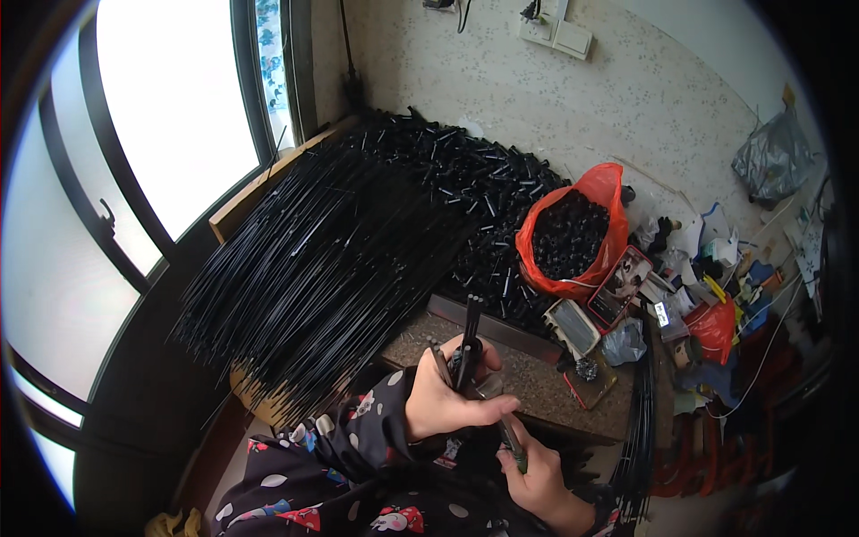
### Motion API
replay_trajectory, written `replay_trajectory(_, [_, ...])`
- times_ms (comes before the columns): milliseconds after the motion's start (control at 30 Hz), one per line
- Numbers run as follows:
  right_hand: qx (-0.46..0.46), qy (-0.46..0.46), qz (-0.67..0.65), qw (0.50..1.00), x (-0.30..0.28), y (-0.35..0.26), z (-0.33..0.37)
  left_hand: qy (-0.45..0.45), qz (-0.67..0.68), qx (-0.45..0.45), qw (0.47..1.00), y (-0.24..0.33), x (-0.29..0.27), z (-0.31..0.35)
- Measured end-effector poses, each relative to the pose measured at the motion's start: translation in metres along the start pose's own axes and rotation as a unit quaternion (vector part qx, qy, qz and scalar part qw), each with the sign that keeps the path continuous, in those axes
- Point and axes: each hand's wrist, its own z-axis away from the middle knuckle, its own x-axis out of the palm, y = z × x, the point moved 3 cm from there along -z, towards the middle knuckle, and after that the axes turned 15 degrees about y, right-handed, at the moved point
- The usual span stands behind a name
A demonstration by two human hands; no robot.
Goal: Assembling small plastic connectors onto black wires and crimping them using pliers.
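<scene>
My left hand (436, 404) is closed around a few thin black rods (472, 313), whose tips point up and away from me. A short dark piece (465, 358) sits among its fingers, partly hidden by them. Just below and to the right, my right hand (540, 480) grips a slim tool with a dark green handle (514, 446). The tool's upper end reaches the left thumb, and its kind is not clear. Left of my hands, a wide heap of long black rods (313, 259) lies across the table. Short black tubular pieces (483, 174) are piled behind it.
A red plastic bag (617, 192) full of small black parts stands right of the pile. Beside it are an open box (624, 285) and a phone-shaped case (573, 328). Clutter and another red bag (713, 329) lie farther right. More rods (637, 430) hang at the table's right edge.
</scene>
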Motion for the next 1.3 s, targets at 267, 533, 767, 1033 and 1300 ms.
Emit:
replay_trajectory(267, [0.031,-0.028,-0.053,0.998,0.003,0.009,0.002,0.009,-0.066,0.045,0.997,-0.001,-0.003,0.005])
replay_trajectory(533, [0.065,0.077,0.268,0.958,-0.033,0.120,-0.013,-0.039,-0.085,-0.002,0.996,-0.014,-0.020,0.005])
replay_trajectory(767, [0.096,0.085,0.426,0.895,-0.027,0.184,-0.002,-0.057,0.115,-0.031,0.991,-0.022,-0.040,0.016])
replay_trajectory(1033, [0.016,0.080,0.315,0.946,-0.041,0.179,0.001,0.031,0.580,0.027,0.813,0.026,-0.091,-0.037])
replay_trajectory(1300, [-0.107,0.364,-0.573,0.727,-0.132,0.062,-0.018,0.112,0.557,-0.337,0.751,-0.160,-0.043,0.065])
